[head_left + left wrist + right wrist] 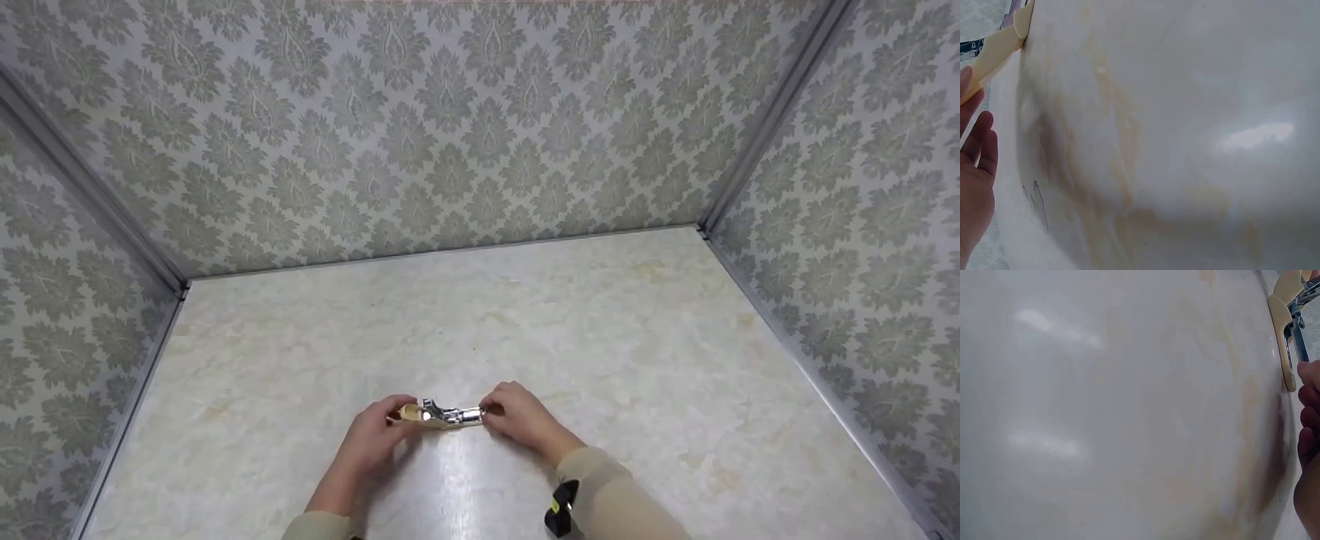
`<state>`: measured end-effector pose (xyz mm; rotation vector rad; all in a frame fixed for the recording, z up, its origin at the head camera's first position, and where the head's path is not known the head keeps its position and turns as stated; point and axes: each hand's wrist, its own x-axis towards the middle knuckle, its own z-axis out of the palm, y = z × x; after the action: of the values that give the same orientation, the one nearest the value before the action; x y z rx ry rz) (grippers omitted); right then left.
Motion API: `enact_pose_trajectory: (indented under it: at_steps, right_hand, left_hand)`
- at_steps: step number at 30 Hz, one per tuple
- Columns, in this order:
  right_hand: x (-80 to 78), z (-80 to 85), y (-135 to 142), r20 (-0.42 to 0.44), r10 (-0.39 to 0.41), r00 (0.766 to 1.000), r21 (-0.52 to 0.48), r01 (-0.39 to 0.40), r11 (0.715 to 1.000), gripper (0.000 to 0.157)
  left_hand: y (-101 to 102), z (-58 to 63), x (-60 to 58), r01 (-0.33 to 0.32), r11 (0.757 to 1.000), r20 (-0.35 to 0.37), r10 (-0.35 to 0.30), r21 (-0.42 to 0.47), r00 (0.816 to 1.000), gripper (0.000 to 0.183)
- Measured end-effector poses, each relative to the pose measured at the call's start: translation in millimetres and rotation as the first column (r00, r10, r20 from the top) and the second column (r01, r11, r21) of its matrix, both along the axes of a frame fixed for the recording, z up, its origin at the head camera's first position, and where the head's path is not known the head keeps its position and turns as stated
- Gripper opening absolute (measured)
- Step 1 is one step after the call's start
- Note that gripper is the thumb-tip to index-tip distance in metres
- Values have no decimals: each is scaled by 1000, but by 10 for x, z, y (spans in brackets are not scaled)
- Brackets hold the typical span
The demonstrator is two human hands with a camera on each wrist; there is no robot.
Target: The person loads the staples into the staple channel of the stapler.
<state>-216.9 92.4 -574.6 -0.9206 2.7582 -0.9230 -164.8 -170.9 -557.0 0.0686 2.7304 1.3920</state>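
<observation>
A cream plastic stapler (pixel 444 417) with shiny metal parts is between the two hands, close over the table. It appears opened out, its metal workings exposed. My left hand (pixel 377 433) holds its cream end. In the left wrist view, the thumb and a finger of the left hand (pixel 974 169) pinch this cream part, which bears a dark printed label (pixel 971 49). My right hand (pixel 523 415) pinches the metal end. The right wrist view has the right hand (pixel 1310 416) at the metal strip beside the rounded cream base (pixel 1282 332); part of the stapler is out of frame.
A pale marbled table (pixel 600 337) extends around the hands. Patterned panels (pixel 450 135) enclose its back and both sides, with grey metal posts (pixel 780 112) at the corners. A black wrist device (pixel 561 508) sits on the right sleeve.
</observation>
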Motion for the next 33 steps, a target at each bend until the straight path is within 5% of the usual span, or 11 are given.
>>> enact_pose_trajectory:
  at_steps: [13,33]
  right_hand:
    - [23,12,-62,-18,-7,1000,2,8,1000,11]
    - [35,1,-58,67,-29,997,-30,31,999,15]
  left_hand:
    - [31,57,-20,-45,999,35,46,-22,998,31]
    - [165,62,-13,4,1000,-56,-3,19,998,37]
